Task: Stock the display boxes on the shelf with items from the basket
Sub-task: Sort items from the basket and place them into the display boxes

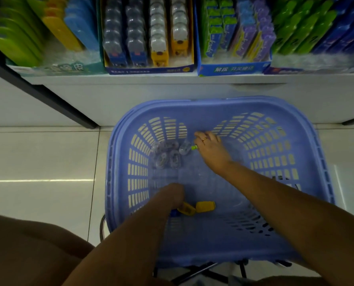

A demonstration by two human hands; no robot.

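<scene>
The basket [219,108] sits on the floor at 6 o'clock from the shelf [130,79], below the display boxes [149,68]. Both hands are down inside it. The right hand [210,148] reaches toward 11 o'clock, thumb and finger pinching a clear item [186,150] with a green tip, just beside a heap of clear packs [165,156]. The left hand [172,196] is curled at 7 o'clock, touching the yellow items [205,206]. Its fingers are hidden, so I cannot tell whether it grips anything.
</scene>
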